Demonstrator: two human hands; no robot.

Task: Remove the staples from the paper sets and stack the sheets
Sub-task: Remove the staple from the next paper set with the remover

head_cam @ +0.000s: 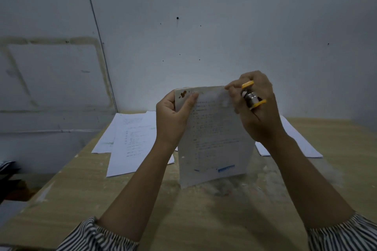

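A paper set (212, 136) stands upright in the middle of the frame, with its lower edge on the counter (81, 189). The left hand (173, 120) holds its upper left corner, and the right hand (257, 108) is at its upper right corner with a staple remover (252, 96) in the fingers (230, 85). Behind it, left of centre, loose sheets (126, 138) lie overlapped on the counter. More sheets (299, 142) lie at the right, behind the right forearm. The wall (204, 26) rises behind the counter.
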